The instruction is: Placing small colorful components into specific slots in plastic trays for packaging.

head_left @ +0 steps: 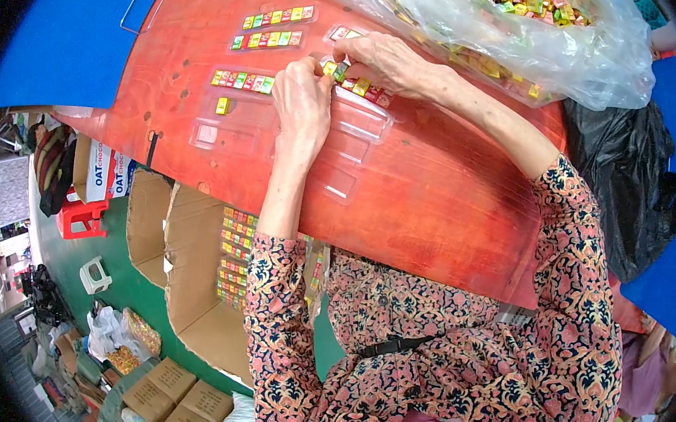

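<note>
At the middle of the red table [432,179] my two hands meet over a clear plastic tray [363,116] partly filled with small coloured boxes. My right hand [386,64] pinches a small green and yellow box [341,71] above the row. Next to it, my left hand [302,101] is closed, its fingertips bunched at the tray's left end; whatever they grip is hidden. Left of that hand lies another tray with a row of boxes [241,80], and below it a single yellow box [222,106]. Two more filled trays [265,40] rest farther back.
A big clear plastic bag [611,66] of loose small boxes stands at the back right. Empty clear trays [339,183] lie nearer me. An open cardboard carton [199,275] holding filled trays is below the table's left edge. A black bag [629,185] hangs at the right.
</note>
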A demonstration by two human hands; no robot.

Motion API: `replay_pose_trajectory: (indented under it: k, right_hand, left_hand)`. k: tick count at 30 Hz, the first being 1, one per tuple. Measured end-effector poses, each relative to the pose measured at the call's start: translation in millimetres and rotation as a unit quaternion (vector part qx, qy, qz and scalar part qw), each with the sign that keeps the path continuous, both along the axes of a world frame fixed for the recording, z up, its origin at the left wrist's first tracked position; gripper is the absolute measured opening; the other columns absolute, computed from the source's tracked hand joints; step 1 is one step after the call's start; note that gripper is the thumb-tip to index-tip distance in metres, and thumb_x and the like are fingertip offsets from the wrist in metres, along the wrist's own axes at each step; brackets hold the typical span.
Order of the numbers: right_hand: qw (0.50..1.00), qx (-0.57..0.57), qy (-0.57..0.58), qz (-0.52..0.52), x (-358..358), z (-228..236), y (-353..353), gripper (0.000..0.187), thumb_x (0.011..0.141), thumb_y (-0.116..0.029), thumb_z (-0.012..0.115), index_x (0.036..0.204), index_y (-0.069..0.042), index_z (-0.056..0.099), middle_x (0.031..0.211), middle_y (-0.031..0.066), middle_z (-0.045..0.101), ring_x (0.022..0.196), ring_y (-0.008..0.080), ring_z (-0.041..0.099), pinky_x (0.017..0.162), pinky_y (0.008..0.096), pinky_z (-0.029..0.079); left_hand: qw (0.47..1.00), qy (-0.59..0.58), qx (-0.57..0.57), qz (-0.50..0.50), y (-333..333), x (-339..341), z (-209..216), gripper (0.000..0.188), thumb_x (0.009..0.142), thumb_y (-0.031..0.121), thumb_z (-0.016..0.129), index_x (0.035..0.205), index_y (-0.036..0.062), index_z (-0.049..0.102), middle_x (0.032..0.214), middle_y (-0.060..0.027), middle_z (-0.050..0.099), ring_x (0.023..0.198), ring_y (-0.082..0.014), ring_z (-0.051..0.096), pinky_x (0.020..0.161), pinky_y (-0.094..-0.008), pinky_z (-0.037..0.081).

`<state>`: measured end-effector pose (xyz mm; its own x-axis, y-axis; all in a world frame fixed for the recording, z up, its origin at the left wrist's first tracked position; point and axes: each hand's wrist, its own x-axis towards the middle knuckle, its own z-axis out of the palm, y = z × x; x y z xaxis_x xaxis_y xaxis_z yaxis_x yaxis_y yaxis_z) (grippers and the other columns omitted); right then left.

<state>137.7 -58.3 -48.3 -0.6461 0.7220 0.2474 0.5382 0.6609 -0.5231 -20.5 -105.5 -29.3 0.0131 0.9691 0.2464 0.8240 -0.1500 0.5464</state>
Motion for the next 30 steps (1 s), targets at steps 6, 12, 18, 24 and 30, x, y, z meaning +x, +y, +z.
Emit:
replay_pose_trajectory:
  k: [6,12,18,24,30]
  right_hand:
    - [1.0,-0.004,0.013,-0.025,-0.6,-0.7,-2.2,0.019,0.079,-0.015,0.06,0.092,-0.003,0.053,0.081,0.015,0.059,0.079,0.0328,0.057,0.068,0.0406,0.044]
    - [1.0,0.026,0.007,0.006,-0.6,-7.0,-2.0,0.014,0.08,-0.015,0.059,0.086,-0.003,0.058,0.083,0.0147,0.061,0.079,0.032,0.058,0.069,0.0398,0.045]
    - [0.999,-0.011,0.025,-0.033,4.9,-3.4,-2.9,0.015,0.081,-0.015,0.057,0.087,-0.001,0.06,0.082,0.0154,0.061,0.078,0.0311,0.059,0.069,0.0386,0.046]
    - [0.998,-0.025,0.038,-0.037,15.0,-4.4,-4.2,0.016,0.08,-0.015,0.057,0.089,-0.002,0.061,0.081,0.0178,0.062,0.078,0.0332,0.06,0.069,0.0413,0.047]
    - [1.0,-0.01,0.004,-0.021,17.7,2.1,-3.5,0.02,0.084,-0.017,0.054,0.091,0.0,0.06,0.083,0.017,0.062,0.079,0.0324,0.06,0.071,0.0407,0.046]
  left_hand:
    - [1.0,-0.011,0.007,0.004,1.2,0.7,-2.6,0.01,0.068,0.002,0.063,0.075,-0.0047,0.063,0.07,-0.0248,0.059,0.071,-0.0392,0.06,0.066,-0.0437,0.047]
    - [1.0,-0.025,-0.007,0.018,2.2,-3.1,-5.1,0.011,0.067,0.004,0.062,0.075,-0.0035,0.064,0.067,-0.0228,0.06,0.068,-0.0361,0.061,0.064,-0.0411,0.048]
    - [0.998,-0.058,-0.021,0.025,-3.1,-2.2,-4.3,0.012,0.068,0.006,0.063,0.076,-0.0031,0.064,0.067,-0.0221,0.06,0.068,-0.0348,0.062,0.063,-0.0401,0.047]
    - [0.998,-0.058,-0.039,-0.01,-5.0,4.8,-1.3,0.012,0.068,0.006,0.064,0.076,-0.003,0.064,0.067,-0.0218,0.06,0.067,-0.0342,0.062,0.062,-0.0399,0.047]
    - [0.999,-0.041,-0.008,-0.02,-2.7,9.0,-5.8,0.011,0.068,0.006,0.066,0.074,-0.0027,0.065,0.066,-0.02,0.06,0.063,-0.0315,0.061,0.059,-0.0384,0.046]
